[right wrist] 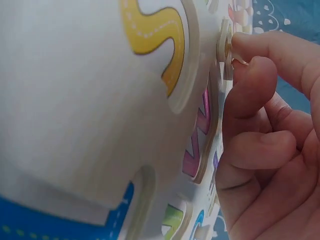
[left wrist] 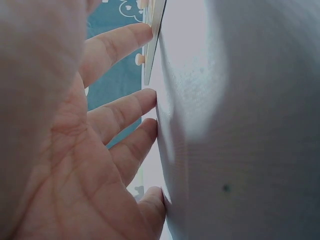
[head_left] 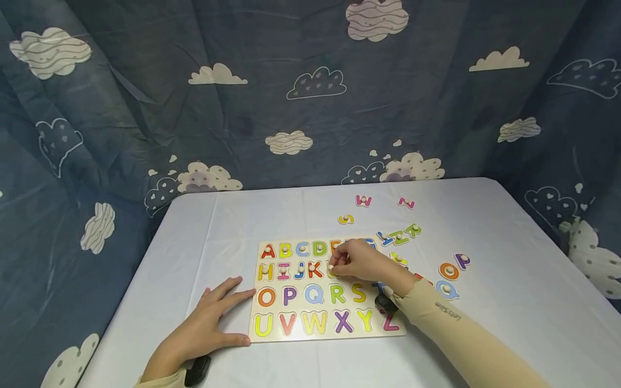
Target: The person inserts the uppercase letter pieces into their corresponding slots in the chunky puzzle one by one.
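A wooden alphabet puzzle board lies on the table. My right hand pinches a small yellow letter piece by its knob, over the spot right of the red K. In the right wrist view that piece shows edge-on at the fingertips; whether it sits fully in its recess I cannot tell. My left hand is spread at the board's left side, the forefinger and thumb touching its edge. The left wrist view has one fingertip against the board's edge and others on the cloth.
Knobbed letters such as the red A fill upper-row recesses; lower ones like the U have no knob. Loose letters lie right and behind: orange O, blue Q, purple P, pink zigzag letter, yellow S.
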`<state>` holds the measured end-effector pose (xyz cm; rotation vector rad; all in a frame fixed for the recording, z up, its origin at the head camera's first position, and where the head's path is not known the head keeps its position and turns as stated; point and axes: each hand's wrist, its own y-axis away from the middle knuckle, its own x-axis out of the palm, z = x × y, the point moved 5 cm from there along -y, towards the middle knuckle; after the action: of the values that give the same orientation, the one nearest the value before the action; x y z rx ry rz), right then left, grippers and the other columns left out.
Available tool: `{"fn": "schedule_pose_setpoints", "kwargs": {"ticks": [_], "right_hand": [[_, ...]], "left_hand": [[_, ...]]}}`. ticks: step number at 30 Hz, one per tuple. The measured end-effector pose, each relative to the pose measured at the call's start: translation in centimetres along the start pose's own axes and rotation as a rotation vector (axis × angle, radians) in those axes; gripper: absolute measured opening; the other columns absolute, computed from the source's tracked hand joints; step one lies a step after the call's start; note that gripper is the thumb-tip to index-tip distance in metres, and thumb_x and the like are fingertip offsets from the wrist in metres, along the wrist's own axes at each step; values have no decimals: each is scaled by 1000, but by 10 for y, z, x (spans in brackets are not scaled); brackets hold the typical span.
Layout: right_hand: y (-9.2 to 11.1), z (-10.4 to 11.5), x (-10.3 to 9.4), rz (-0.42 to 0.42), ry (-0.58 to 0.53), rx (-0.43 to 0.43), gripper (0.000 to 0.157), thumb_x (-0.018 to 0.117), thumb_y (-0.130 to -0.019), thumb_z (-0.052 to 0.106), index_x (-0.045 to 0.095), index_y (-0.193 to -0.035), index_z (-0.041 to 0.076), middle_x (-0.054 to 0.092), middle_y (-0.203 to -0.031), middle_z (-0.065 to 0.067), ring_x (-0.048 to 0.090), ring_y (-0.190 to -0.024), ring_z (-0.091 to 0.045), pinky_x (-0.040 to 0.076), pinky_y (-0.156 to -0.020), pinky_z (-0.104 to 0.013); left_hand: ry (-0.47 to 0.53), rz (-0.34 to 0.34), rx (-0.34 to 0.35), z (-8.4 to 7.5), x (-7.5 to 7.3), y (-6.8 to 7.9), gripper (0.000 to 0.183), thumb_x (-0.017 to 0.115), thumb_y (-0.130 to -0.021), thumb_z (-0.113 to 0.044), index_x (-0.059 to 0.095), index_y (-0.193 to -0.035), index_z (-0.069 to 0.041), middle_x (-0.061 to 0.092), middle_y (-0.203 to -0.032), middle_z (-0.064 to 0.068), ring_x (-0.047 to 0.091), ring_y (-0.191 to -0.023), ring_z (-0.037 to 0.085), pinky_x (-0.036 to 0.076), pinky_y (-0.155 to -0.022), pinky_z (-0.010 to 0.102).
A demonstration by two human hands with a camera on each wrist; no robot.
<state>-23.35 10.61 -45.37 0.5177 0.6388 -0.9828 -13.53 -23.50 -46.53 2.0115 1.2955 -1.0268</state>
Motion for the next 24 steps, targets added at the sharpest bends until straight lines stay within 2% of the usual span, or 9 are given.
{"fn": "schedule_pose_setpoints", "kwargs": {"ticks": [11, 24], "right_hand": [[-4, -1, 8, 12, -5, 9, 10, 80, -96, 16, 74, -88, 13, 61, -74, 4, 52, -66, -8, 41, -59, -18], [-3, 2, 3, -4, 19, -25, 11, 82, -95, 15, 74, -87, 15, 58, -71, 5, 50, -65, -8, 39, -59, -18]], "left_hand": [[2, 13, -14, 1, 2, 1, 95, 96, -67, -58, 62, -151, -33, 41, -171, 12, 31, -161, 46, 11, -129, 77], [-13, -6, 9, 1, 0, 0, 94, 96, -68, -58, 62, -152, -33, 42, -170, 12, 32, -161, 45, 12, -128, 77]]}}
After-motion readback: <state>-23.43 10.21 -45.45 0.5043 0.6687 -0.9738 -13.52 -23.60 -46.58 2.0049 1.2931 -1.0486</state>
